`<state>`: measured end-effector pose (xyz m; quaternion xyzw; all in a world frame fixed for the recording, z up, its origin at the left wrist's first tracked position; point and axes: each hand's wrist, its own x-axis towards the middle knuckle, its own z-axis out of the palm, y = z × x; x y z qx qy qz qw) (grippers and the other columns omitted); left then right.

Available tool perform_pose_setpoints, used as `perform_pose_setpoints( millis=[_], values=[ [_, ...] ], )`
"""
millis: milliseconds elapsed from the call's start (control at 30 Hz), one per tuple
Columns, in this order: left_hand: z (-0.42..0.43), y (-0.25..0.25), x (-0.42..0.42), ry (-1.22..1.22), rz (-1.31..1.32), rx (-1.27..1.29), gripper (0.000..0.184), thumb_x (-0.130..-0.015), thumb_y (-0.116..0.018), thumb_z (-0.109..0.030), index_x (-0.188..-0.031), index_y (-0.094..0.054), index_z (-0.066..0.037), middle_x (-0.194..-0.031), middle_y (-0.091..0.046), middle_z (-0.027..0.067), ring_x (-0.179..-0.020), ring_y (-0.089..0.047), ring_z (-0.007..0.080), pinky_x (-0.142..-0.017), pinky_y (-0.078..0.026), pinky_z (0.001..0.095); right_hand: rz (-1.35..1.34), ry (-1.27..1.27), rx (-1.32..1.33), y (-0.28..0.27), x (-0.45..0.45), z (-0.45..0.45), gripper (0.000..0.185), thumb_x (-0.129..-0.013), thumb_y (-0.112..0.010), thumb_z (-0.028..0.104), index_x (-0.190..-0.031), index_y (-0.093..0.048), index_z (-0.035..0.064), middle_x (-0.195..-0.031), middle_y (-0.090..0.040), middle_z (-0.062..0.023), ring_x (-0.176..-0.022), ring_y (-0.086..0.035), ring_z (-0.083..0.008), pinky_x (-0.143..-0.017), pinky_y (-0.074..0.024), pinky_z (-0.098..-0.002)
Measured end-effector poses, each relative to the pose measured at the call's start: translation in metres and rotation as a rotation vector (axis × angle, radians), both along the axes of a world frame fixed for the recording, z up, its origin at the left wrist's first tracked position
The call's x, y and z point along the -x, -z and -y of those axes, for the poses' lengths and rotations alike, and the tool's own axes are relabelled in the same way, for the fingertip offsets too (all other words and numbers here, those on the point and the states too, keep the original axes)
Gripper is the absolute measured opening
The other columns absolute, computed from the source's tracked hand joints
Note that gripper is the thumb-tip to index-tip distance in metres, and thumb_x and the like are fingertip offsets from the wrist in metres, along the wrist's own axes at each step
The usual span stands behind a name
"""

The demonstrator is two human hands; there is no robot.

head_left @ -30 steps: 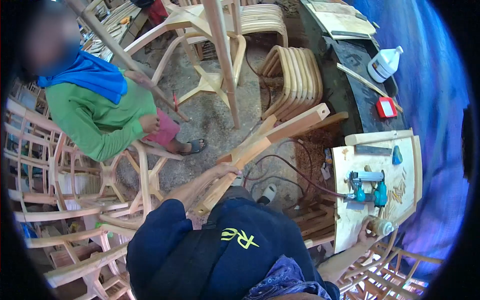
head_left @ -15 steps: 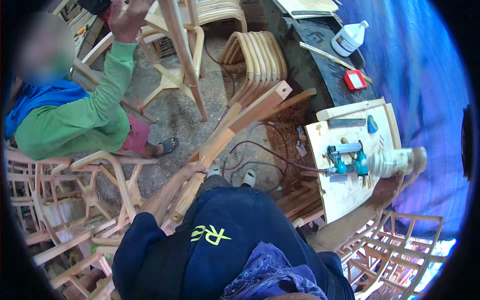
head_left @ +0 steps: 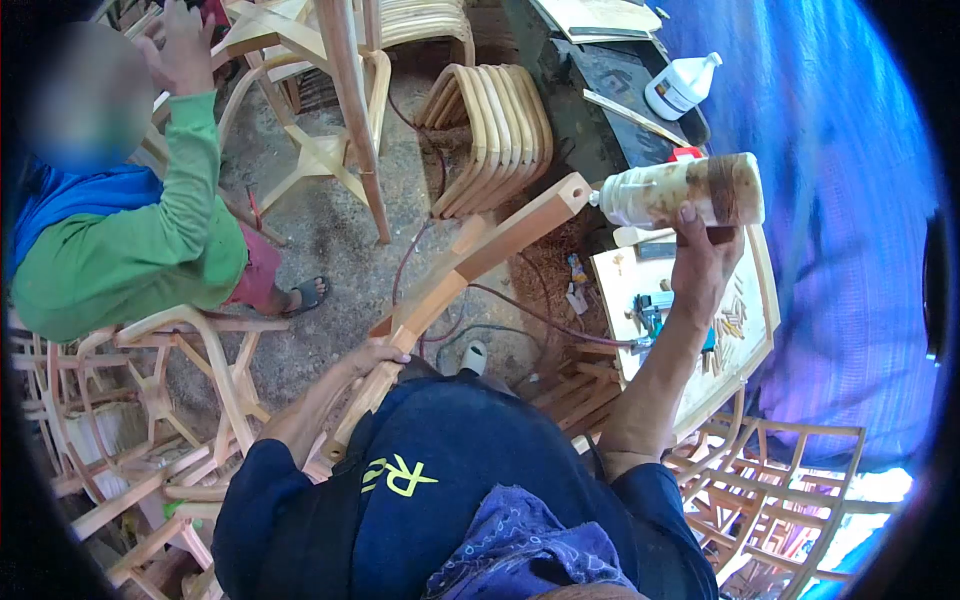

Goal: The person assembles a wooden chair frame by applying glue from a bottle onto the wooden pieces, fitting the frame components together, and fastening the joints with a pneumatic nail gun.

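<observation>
A jointed wooden frame piece [head_left: 470, 262] slants up from my waist, with a drilled hole in its far end. My left hand [head_left: 368, 362] is closed around its lower part. In my right hand [head_left: 705, 255] is a glue bottle [head_left: 660, 192], whitish, stained and wrapped with a brown band. The bottle lies sideways, and its nozzle points left, right beside the holed end of the wood. Whether the tip touches the wood I cannot tell. Below my right forearm, a teal air nailer [head_left: 650, 318] lies partly hidden on the work board [head_left: 690, 385].
Small wooden dowels [head_left: 733, 318] lie on the board. A white jug [head_left: 684, 86] stands on the dark bench behind. An air hose [head_left: 535, 318] crosses the floor. Bent wooden frames [head_left: 495, 140] are stacked ahead. A co-worker in a green sleeve [head_left: 140, 250] sits left, near chair frames [head_left: 215, 370].
My right hand has brought the glue bottle from the right side of the board up and left to the wood's holed end. My left hand keeps its hold. The co-worker's raised hand moved left.
</observation>
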<state>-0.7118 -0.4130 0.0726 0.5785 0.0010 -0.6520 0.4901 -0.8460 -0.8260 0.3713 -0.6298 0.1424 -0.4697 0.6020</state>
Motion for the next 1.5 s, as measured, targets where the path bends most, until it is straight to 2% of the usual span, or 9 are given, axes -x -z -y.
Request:
perform_pose_setpoints(
  millis=[233,333,433,500,800,1000,1133,1333,1500],
  values=[
    [-0.002,0.001,0.004,0.049,-0.013,-0.02,0.045,-0.077,-0.079,-0.026,-0.108,-0.059,-0.001,-0.075,-0.06,0.006,-0.054,-0.063,0.0172,-0.05,-0.055,0.0315,0.001,0.033,-0.08,0.017,-0.008,0.018,0.061,-0.083,-0.079,-0.003,-0.137,-0.052,-0.0023,-0.128,-0.063,-0.0134,-0.112,-0.063,-0.0217,-0.099,-0.0527,-0.0363],
    [0.0,-0.007,0.009,0.019,-0.029,-0.015,0.035,-0.079,-0.077,-0.024,-0.102,-0.059,-0.004,-0.075,-0.062,0.0055,-0.056,-0.062,0.016,-0.05,-0.054,0.0328,-0.012,0.05,-0.083,0.02,-0.007,0.02,0.061,-0.084,-0.08,-0.001,-0.137,-0.051,-0.0022,-0.128,-0.063,-0.0136,-0.112,-0.064,-0.0224,-0.096,-0.0549,-0.0361],
    [0.001,-0.003,0.012,0.0,-0.068,-0.012,0.046,-0.076,-0.079,-0.025,-0.111,-0.059,-0.002,-0.077,-0.06,0.0063,-0.054,-0.062,0.0167,-0.049,-0.054,0.0307,-0.019,0.038,-0.089,0.023,-0.005,0.027,0.06,-0.084,-0.08,0.0,-0.137,-0.051,-0.002,-0.128,-0.063,-0.0139,-0.112,-0.064,-0.023,-0.095,-0.0559,-0.0362],
    [0.001,-0.004,0.014,0.005,-0.065,-0.002,0.046,-0.076,-0.079,-0.025,-0.112,-0.059,-0.003,-0.077,-0.06,0.0061,-0.054,-0.062,0.0169,-0.049,-0.054,0.031,-0.037,0.044,-0.097,0.025,-0.004,0.03,0.061,-0.084,-0.08,0.001,-0.138,-0.051,-0.0019,-0.128,-0.063,-0.0141,-0.111,-0.064,-0.0232,-0.094,-0.0562,-0.0361],
    [0.006,-0.001,0.02,0.045,-0.035,-0.003,0.046,-0.077,-0.079,-0.026,-0.111,-0.059,-0.003,-0.079,-0.061,0.0054,-0.056,-0.063,0.0169,-0.052,-0.054,0.0313,-0.043,-0.018,-0.052,0.015,0.0,0.033,0.059,-0.082,-0.079,-0.003,-0.135,-0.054,-0.0031,-0.126,-0.065,-0.0125,-0.113,-0.063,-0.0219,-0.101,-0.0499,-0.0375],
    [0.008,0.006,0.025,0.026,-0.052,0.032,0.046,-0.077,-0.079,-0.025,-0.112,-0.058,-0.002,-0.08,-0.061,0.0055,-0.057,-0.063,0.0162,-0.052,-0.054,0.0298,-0.071,0.039,0.041,0.006,-0.001,0.025,0.054,-0.081,-0.081,-0.001,-0.131,-0.059,-0.0021,-0.123,-0.066,-0.0097,-0.113,-0.062,-0.0188,-0.101,-0.046,-0.0339],
    [0.009,-0.004,0.027,0.015,-0.05,0.004,0.044,-0.077,-0.08,-0.024,-0.11,-0.059,-0.003,-0.081,-0.062,0.0057,-0.058,-0.063,0.0163,-0.051,-0.054,0.0302,-0.081,0.059,0.064,0.013,0.001,0.034,0.055,-0.082,-0.082,0.001,-0.131,-0.059,-0.0022,-0.122,-0.067,-0.0097,-0.111,-0.062,-0.0185,-0.101,-0.0456,-0.0334],
    [0.01,-0.016,0.03,0.013,-0.051,-0.023,0.039,-0.075,-0.08,-0.023,-0.104,-0.063,-0.002,-0.081,-0.063,0.0059,-0.065,-0.064,0.0165,-0.057,-0.054,0.0313,-0.075,0.081,0.085,0.011,0.001,0.032,0.052,-0.081,-0.083,0.003,-0.128,-0.061,-0.0021,-0.12,-0.068,-0.0095,-0.109,-0.063,-0.0184,-0.1,-0.0463,-0.033],
    [0.009,-0.018,0.032,0.044,0.003,-0.017,0.042,-0.075,-0.08,-0.023,-0.105,-0.062,-0.001,-0.083,-0.063,0.006,-0.069,-0.064,0.016,-0.061,-0.054,0.0311,-0.077,0.098,0.105,0.014,0.002,0.037,0.049,-0.081,-0.084,0.003,-0.125,-0.063,-0.0015,-0.118,-0.069,-0.0096,-0.108,-0.064,-0.0184,-0.099,-0.0473,-0.0329]
  ],
)
